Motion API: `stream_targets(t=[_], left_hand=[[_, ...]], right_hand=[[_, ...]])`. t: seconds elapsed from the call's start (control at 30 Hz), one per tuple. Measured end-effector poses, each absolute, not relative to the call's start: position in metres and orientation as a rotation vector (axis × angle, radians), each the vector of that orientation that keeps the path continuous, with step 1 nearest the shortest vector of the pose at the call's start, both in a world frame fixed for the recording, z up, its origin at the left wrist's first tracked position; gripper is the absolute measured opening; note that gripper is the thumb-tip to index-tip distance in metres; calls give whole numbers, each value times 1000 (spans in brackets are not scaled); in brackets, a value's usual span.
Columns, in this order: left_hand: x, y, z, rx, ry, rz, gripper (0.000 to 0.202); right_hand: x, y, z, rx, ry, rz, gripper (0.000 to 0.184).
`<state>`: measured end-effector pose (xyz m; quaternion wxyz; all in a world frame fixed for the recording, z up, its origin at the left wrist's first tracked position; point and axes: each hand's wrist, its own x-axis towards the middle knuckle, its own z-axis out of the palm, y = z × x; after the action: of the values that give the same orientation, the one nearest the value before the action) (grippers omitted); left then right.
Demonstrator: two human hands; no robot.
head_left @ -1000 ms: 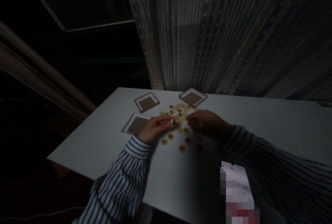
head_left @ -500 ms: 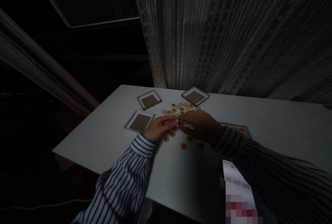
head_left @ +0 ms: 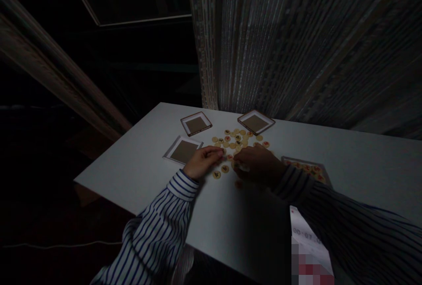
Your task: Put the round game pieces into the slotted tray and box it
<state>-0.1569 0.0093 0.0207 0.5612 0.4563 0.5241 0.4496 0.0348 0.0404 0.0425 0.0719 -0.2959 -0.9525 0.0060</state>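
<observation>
Head view, dim light. Left hand [head_left: 201,162] extended from lower left, forearm slanting up and away, wrist nearly straight in a striped cuff [head_left: 182,185]. Left fingers pointed right, thumb drawn toward the forefinger with little room between; could not tell whether they gripped a disc.

Right hand [head_left: 259,164] extended from the right, back upward, in shadow, fingers curled down and turned toward the left fingertips. Grip too dark to read: a disc showed by the fingertips, held or merely touched, cannot say. The two sets of fingertips stood near each other, apart.

Round discs [head_left: 238,137], pale, some marked red or black, lay loosely heaped just beyond both sets of fingers; one red-marked disc [head_left: 230,157] between them, two black-marked on the near side of the left fingers.

Grey-edged tray [head_left: 182,150] just left of the left fingers; one brown-rimmed tray [head_left: 196,124] farther off behind it, another beyond the right fingers. Disc-filled tray [head_left: 325,172] right of the right fingers, partly behind the sleeve. All on a white desk [head_left: 125,175].
</observation>
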Motion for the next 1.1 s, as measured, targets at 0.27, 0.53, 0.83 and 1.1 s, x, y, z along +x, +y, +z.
stream_targets(t=[0.27,0.53,0.83,1.1], left_hand=[[-161,19,10,1252,1547,1298,24],[-154,34,1,1765,1856,1400,19],[-160,32,-16,2015,1885,1378,16],[-160,34,-22,2074,1865,1389,14]], right_hand=[[21,38,43,-1132,-3077,44,23],[16,42,37,-1200,-3138,77,22],[25,50,41,-1269,-3073,184,24],[24,59,34,-1451,-2856,184,20]])
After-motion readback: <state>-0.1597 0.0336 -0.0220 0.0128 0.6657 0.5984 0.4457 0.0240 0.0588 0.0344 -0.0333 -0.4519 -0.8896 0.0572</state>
